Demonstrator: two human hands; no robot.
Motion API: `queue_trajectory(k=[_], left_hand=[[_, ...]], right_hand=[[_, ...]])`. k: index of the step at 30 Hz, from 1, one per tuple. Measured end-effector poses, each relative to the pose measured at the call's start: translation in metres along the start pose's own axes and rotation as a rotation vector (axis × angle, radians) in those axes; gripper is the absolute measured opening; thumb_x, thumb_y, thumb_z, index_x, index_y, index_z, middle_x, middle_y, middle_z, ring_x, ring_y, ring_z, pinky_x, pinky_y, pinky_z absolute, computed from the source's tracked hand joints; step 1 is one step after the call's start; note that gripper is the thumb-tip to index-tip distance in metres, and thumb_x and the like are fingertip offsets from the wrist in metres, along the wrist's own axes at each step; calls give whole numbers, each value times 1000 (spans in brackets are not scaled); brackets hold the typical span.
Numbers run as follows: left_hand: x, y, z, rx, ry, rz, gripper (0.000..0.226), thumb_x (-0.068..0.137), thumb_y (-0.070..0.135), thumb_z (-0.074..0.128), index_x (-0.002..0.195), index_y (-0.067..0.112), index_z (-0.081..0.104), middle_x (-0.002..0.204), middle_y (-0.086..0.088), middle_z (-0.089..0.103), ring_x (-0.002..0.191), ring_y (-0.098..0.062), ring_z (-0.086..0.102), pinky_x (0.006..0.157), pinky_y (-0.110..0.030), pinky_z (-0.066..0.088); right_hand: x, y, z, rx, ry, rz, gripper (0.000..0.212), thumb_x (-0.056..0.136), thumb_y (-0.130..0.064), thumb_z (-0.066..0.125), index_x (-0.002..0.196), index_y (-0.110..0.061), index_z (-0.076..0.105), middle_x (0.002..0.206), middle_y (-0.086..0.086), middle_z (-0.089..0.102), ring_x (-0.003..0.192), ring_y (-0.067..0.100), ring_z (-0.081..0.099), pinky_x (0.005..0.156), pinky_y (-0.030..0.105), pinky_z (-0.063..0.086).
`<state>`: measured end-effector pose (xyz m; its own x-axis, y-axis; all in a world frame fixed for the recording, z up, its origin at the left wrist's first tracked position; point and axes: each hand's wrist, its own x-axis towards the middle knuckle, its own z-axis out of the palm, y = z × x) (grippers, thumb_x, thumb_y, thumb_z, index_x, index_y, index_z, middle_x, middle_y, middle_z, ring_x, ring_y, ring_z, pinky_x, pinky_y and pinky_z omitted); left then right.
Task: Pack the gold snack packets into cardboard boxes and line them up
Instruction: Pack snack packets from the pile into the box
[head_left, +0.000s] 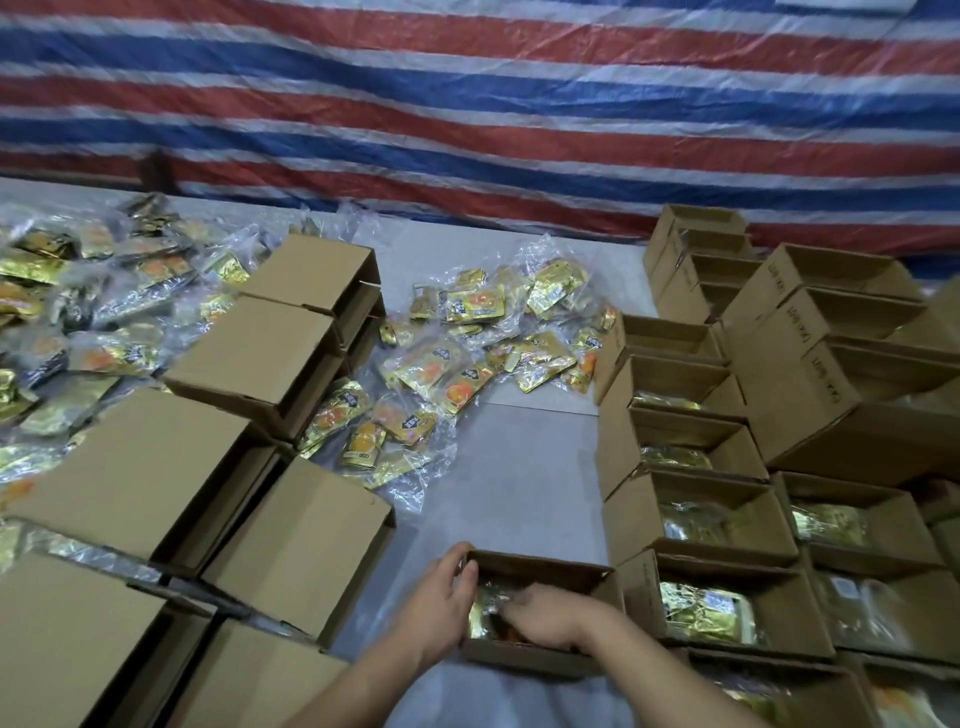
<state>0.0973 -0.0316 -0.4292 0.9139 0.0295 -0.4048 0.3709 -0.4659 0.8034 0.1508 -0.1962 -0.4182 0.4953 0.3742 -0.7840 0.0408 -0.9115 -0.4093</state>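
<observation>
An open cardboard box (545, 566) stands on the grey floor right in front of me, with gold snack packets (483, 618) inside it. My left hand (441, 597) grips the box's left wall, thumb over the rim. My right hand (550, 616) is down inside the box, its fingers curled on the packets. Beyond the box, a loose heap of gold packets (457, 358) in clear wrap lies on the floor. To the right, a row of open boxes (696, 519) with gold packets in them runs away from me, touching the box I hold.
Several cardboard boxes (291, 545) with plain faces up crowd the left side. A bigger heap of packets (78, 312) lies at the far left. More open boxes (841, 332) are stacked at the right. A red, white and blue tarp (467, 104) hangs behind.
</observation>
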Motion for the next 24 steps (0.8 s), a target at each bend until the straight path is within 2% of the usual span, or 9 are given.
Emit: queue_trajectory(k=[2,8,10,12,14,16,20,22,24], left_hand=[[0,-3,2,24,-1,5,26,103,35,37,125,28,49,119,-8,59,109,-20,57,96,-28,42],[0,-5,10,103,16,-52,40,103,37,36,142,30,36,136,-1,55,122,-17,53,91,-22,39],[2,-4,12,104,-20,-85,46,102,35,38,148,27,30,140,-3,52,125,-20,52,93,-22,40],[3,-4,14,94,-30,-104,49,103,35,37,149,24,29,143,-6,50,129,-22,50,102,-26,40],[5,-3,15,80,-16,-120,47,104,36,34,148,21,32,146,-8,47,132,-24,47,108,-30,37],[8,1,16,79,6,-114,41,104,33,31,143,20,39,143,-11,50,130,-24,49,108,-31,36],[16,6,10,107,74,-106,36,105,28,30,137,20,43,139,-14,52,126,-26,52,100,-29,39],[22,7,5,104,81,-104,36,105,27,31,137,18,43,139,-17,51,126,-27,52,100,-29,39],[29,10,2,95,54,-120,35,105,29,31,135,17,43,138,-17,52,124,-28,52,101,-30,40]], right_hand=[[5,-7,8,-44,-42,57,50,102,-39,29,142,-19,50,152,10,43,139,23,40,108,26,30],[-8,-15,13,53,27,92,54,101,-40,26,151,-25,37,159,2,32,145,19,31,113,27,22],[-18,-10,13,55,90,73,50,100,-41,30,136,-18,55,148,11,49,135,26,46,106,29,34],[-28,-2,14,68,219,43,38,96,-41,40,106,-17,68,121,12,67,113,29,61,88,28,45],[-43,8,10,78,386,18,24,91,-41,46,88,-25,63,105,3,70,99,23,65,77,26,46],[-57,17,4,29,567,-32,16,92,-39,45,88,-31,58,100,-8,65,93,13,60,79,25,45],[-66,31,-10,-102,873,-40,23,96,-34,47,118,-34,54,115,-17,46,109,4,45,102,25,40],[-62,36,-18,-106,827,11,43,97,-35,49,139,-31,42,137,-13,39,128,9,40,114,30,32],[-56,36,-25,-122,720,28,46,97,-35,48,142,-29,39,142,-9,41,130,14,43,114,34,33]])
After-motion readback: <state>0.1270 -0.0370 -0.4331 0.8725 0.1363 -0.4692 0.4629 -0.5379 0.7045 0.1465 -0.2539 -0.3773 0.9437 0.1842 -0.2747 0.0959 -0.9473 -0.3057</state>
